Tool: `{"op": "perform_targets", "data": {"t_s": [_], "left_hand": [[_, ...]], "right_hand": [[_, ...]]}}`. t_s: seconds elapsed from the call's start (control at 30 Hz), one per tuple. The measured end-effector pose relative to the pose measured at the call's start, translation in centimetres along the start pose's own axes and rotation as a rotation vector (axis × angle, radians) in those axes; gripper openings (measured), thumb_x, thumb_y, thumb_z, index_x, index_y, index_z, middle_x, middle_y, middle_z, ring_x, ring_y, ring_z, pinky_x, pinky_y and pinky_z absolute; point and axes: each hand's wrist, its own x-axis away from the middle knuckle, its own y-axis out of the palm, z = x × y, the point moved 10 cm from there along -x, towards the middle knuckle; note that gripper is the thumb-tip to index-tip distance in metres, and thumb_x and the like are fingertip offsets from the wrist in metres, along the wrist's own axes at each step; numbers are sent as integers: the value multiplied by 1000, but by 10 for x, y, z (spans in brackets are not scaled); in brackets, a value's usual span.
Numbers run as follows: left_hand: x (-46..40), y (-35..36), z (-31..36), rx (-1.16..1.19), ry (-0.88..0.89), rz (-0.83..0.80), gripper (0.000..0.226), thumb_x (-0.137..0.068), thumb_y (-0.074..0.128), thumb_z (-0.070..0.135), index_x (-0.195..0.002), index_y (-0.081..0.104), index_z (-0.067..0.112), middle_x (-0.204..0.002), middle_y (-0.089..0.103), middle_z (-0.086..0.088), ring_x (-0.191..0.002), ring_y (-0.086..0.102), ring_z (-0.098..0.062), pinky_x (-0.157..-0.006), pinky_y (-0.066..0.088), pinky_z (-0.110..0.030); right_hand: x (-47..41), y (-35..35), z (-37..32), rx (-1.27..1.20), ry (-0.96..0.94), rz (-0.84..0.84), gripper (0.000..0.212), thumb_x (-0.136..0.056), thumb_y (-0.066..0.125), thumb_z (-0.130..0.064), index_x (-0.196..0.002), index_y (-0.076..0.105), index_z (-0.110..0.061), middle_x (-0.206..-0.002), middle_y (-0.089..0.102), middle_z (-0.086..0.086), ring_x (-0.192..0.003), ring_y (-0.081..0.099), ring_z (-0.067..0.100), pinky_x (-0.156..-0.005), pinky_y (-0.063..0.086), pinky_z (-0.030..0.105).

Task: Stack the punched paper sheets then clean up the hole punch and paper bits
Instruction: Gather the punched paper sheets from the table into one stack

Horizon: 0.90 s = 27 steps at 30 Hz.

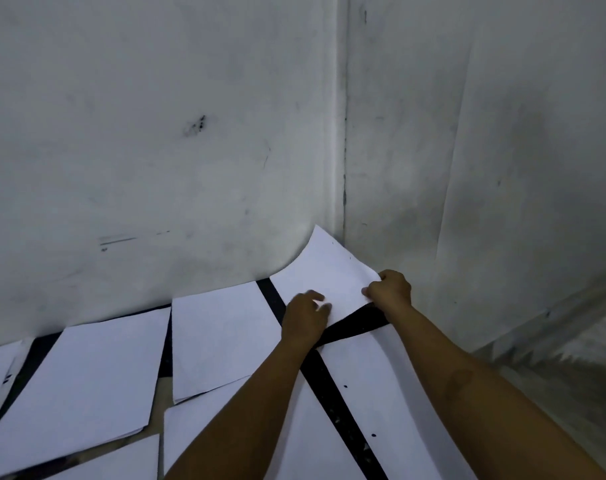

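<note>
Sheets of punched paper lie spread over the dark counter [324,386], filling the lower half of the frame, most flat and apart from one another with black strips of surface showing between them. Corner sheet [324,271], centre right of frame, is the one in hand: its far end curls up against the wall corner [343,188], so it cannot simply be slid away flat. Right hand [390,289] pinches its right edge, fingers curled and clamped on the paper with thumb on top, apparently to lift that edge off the surface. Left hand [306,315] rests on the near part of the same sheet, fingers fairly straight and slightly apart, pressing down; judged as steadying the sheet while the other side comes up. Long sheet [381,403] in the lower right lies under both forearms, with small dark holes visible along its left side. Middle sheet [222,337] and left sheet [83,382] lie flat toward lower left, untouched. Hole punch and loose paper bits are not visible in this view. Judgement: stacking is at an early stage, since nearly all sheets lie separate; clean-up step not yet begun.
</note>
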Motion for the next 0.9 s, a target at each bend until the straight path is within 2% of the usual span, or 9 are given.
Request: {"op": "perform_targets", "data": {"t_s": [0.1, 0.17, 0.23, 0.3, 0.43, 0.57, 0.67, 0.77, 0.9], "left_hand": [[11, -48, -21, 208, -176, 182, 44, -91, 64, 36, -126, 50, 11, -126, 55, -11, -110, 57, -23, -85, 42, -27], [17, -67, -42, 326, -333, 174, 64, -89, 67, 42, -134, 41, 6, -133, 51, -12, -118, 55, -29, -90, 44, -32], [26, -75, -60, 535, -478, 106, 78, -83, 70, 51, -136, 40, 3, -132, 54, -12, -116, 57, -31, -86, 51, -36], [41, -90, -67, 765, -524, 60, 68, -81, 73, 51, -125, 52, 3, -121, 63, -12, -105, 63, -29, -72, 55, -33], [66, -132, -72, 950, -442, 93, 48, -86, 75, 27, -124, 58, 4, -121, 65, -11, -107, 63, -31, -87, 53, -42], [100, -183, -90, 973, -378, 166, 48, -85, 74, 6, -130, 57, 1, -129, 63, -16, -113, 62, -36, -99, 49, -53], [129, -215, -107, 916, -339, 178, 49, -84, 75, 7, -130, 58, 3, -127, 65, -15, -111, 63, -36, -99, 48, -54], [158, -249, -115, 843, -244, 181, 63, -73, 82, 19, -131, 58, 9, -125, 66, -11, -112, 63, -33, -99, 49, -53], [194, -303, -110, 683, -114, 213, 73, -62, 87, 33, -128, 61, 14, -118, 70, -5, -106, 67, -27, -92, 55, -44]], "right_hand": [[20, -9, -10, -168, 19, -5, 16, -79, 71, -4, -93, 64, -3, -98, 67, 12, -77, 62, 24, -56, 48, 25], [37, -11, -20, -260, 20, -25, 14, -80, 72, -5, -89, 61, -7, -96, 65, 10, -81, 63, 25, -56, 49, 25], [55, -9, -31, -340, 13, -61, 16, -80, 74, -6, -85, 60, -11, -98, 66, 9, -88, 65, 28, -70, 57, 34], [80, -1, -43, -411, 7, -115, 18, -79, 76, -5, -86, 61, -11, -99, 67, 10, -92, 67, 30, -81, 59, 41], [132, 21, -62, -553, -21, -239, 19, -80, 76, -1, -92, 61, -5, -98, 68, 11, -88, 67, 30, -64, 57, 31], [181, 43, -74, -538, -46, -349, 21, -78, 77, -2, -90, 60, -3, -97, 70, 12, -82, 67, 27, -63, 57, 33], [214, 63, -85, -505, -82, -480, 27, -77, 76, 0, -99, 61, 1, -100, 70, 13, -83, 68, 28, -60, 57, 33], [244, 84, -96, -444, -109, -625, 36, -75, 79, -3, -107, 64, -5, -105, 72, 10, -93, 70, 30, -69, 60, 38], [281, 108, -122, -422, -196, -775, 32, -77, 80, -12, -108, 70, -16, -104, 75, 3, -95, 71, 24, -85, 58, 40]]}}
